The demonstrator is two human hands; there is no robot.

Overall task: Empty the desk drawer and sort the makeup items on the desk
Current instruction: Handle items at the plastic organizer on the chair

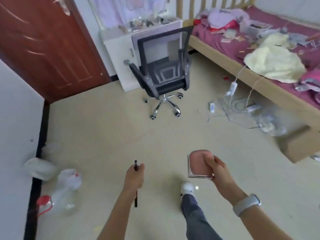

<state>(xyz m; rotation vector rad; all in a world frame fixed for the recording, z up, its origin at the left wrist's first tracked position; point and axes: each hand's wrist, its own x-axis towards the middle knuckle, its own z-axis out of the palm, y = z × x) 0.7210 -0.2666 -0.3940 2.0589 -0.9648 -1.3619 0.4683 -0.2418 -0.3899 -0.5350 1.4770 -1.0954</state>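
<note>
Two hands gripping: left [135,175] pencil [136,196], right [218,170] compact [199,166]; chair [162,66] blocks desk [121,44].

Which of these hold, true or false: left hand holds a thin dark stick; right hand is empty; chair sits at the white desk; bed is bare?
1. The left hand grips a thin dark stick. True.
2. The right hand is empty. False: it holds a pink square case.
3. The black office chair stands in front of the white desk. True.
4. The bed is bare. False: clothes and a pale yellow cloth lie on it.
</note>
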